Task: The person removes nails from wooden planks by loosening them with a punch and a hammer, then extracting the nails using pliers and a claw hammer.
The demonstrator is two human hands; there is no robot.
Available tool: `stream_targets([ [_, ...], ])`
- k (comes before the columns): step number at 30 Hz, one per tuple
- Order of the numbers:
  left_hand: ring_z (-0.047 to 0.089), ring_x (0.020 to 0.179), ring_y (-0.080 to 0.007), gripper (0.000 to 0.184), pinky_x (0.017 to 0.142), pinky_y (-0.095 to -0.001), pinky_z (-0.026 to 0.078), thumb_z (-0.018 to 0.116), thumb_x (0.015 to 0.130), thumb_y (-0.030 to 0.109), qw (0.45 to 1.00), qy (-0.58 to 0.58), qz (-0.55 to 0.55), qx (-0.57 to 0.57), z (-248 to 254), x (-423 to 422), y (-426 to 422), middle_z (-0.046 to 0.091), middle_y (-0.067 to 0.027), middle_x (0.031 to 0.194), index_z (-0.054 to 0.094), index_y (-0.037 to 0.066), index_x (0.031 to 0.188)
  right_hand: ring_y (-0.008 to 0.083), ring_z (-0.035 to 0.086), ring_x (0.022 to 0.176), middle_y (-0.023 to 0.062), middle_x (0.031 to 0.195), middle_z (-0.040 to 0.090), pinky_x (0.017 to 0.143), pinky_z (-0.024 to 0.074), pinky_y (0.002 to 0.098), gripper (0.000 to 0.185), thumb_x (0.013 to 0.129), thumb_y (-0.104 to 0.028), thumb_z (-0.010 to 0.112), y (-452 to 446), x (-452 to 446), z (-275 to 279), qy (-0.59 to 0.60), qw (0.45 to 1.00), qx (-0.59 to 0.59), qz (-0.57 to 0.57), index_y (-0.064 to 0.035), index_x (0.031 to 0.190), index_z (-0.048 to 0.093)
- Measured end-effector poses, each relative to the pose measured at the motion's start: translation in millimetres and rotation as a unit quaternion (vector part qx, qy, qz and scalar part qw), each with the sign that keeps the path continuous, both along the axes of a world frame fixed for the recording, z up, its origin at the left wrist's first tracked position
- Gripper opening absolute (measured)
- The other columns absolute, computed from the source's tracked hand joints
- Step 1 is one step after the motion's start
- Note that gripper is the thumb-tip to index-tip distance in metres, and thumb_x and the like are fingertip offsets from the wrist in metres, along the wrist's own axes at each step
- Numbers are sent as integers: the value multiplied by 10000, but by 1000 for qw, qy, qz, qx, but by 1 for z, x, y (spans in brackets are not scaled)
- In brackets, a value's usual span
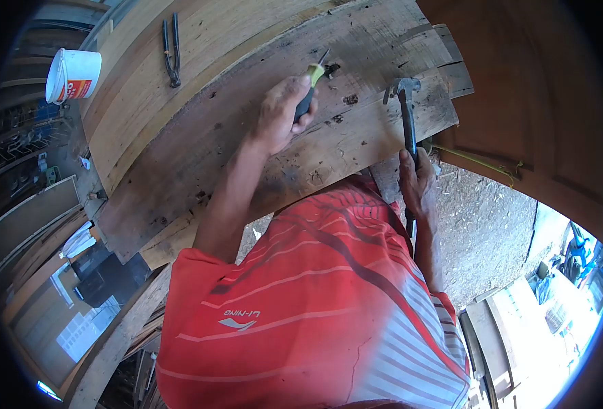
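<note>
My left hand (284, 112) is closed around the black and yellow-green handle of a screwdriver (315, 71), held above the worn planks. Its short metal shaft points up and away to the right. Close to the shaft there is a dark, rough spot on the plank (247, 102). My right hand (418, 178) grips the dark handle of a claw hammer (407, 112). The hammer stands head-away, with its metal head over the right end of the planks.
Pincers (172, 58) lie on the lighter boards at the far left. A white bucket (90, 68) with a red label stands beyond them. A brown panelled wooden piece (519, 88) borders the right side, with a yellowish cord (478, 161) along its edge.
</note>
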State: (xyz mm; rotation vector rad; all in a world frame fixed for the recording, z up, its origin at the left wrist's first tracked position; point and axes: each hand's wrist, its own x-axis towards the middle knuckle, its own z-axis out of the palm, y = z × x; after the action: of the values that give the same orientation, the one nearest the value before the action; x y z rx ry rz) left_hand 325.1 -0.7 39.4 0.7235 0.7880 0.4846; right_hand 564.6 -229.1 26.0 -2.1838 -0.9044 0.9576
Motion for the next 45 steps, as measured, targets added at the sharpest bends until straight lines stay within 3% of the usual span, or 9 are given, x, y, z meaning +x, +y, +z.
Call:
stream_targets([
  [4, 570, 641, -93, 392, 526, -253, 450, 696, 1009, 416, 983, 41, 110, 141, -1, 33, 14, 634, -37, 851, 610, 44, 1097, 124, 516, 656, 29, 705, 510, 599, 440, 330, 442, 1073, -470, 547, 2, -4, 3, 33, 999, 19, -18, -49, 937, 563],
  [7, 639, 704, -179, 479, 632, -362, 546, 772, 927, 468, 822, 350, -16, 449, 12, 17, 35, 636, -65, 788, 613, 46, 1090, 264, 600, 678, 145, 747, 607, 634, 463, 435, 463, 1062, -472, 571, -2, -1, 9, 26, 999, -4, -24, -12, 1006, 591],
  [14, 700, 799, -238, 463, 701, -376, 550, 881, 830, 395, 653, 407, -54, 636, 0, 51, 50, 713, -103, 870, 650, 56, 1044, 294, 593, 646, 173, 724, 591, 623, 458, 453, 408, 1060, -430, 588, -3, -4, -4, -4, 1000, -8, -18, -24, 1020, 593],
  [18, 666, 746, -179, 558, 664, -351, 542, 909, 783, 464, 783, 371, 135, 480, 0, 73, 85, 696, -84, 841, 651, 46, 1047, 323, 583, 626, 184, 716, 595, 616, 454, 469, 398, 1060, -421, 590, -2, -4, -5, 5, 1000, 11, -14, -25, 1023, 583],
  [25, 671, 742, -232, 575, 668, -371, 552, 930, 739, 482, 695, 355, -96, 618, -4, 52, 74, 695, -105, 831, 671, 61, 1031, 365, 601, 657, 206, 736, 605, 639, 464, 482, 409, 1060, -425, 588, 0, -1, -14, -4, 1000, 3, -4, -18, 1020, 574],
  [32, 691, 776, -306, 438, 711, -461, 558, 921, 762, 335, 728, 423, -67, 535, 14, 43, 82, 689, -97, 842, 654, 95, 1013, 388, 620, 691, 220, 764, 620, 665, 474, 490, 430, 1064, -445, 572, 1, 1, -10, 19, 1000, -8, -1, -15, 1076, 588],
  [36, 689, 765, -232, 417, 705, -363, 556, 908, 804, 268, 615, 242, -78, 747, -4, 48, 63, 692, -84, 868, 662, 84, 1088, 397, 620, 691, 221, 768, 624, 669, 473, 493, 432, 1064, -445, 569, 0, -1, -11, 20, 1000, -1, -5, -16, 1102, 591],
  [40, 690, 825, -172, 359, 733, -360, 557, 881, 821, 200, 824, 149, -208, 506, 31, 25, 28, 694, -40, 867, 641, 91, 1065, 381, 615, 694, 214, 769, 621, 671, 472, 489, 422, 1068, -434, 566, 1, 2, -12, 9, 1000, -12, 3, -12, 1094, 583],
  [45, 709, 875, -244, 389, 780, -394, 571, 876, 821, 220, 797, 276, -139, 519, 43, 15, 30, 706, -94, 958, 631, 66, 1081, 395, 618, 711, 221, 775, 620, 677, 471, 494, 410, 1070, -420, 568, 1, 0, -14, 27, 1000, 11, 4, -11, 1058, 565],
])
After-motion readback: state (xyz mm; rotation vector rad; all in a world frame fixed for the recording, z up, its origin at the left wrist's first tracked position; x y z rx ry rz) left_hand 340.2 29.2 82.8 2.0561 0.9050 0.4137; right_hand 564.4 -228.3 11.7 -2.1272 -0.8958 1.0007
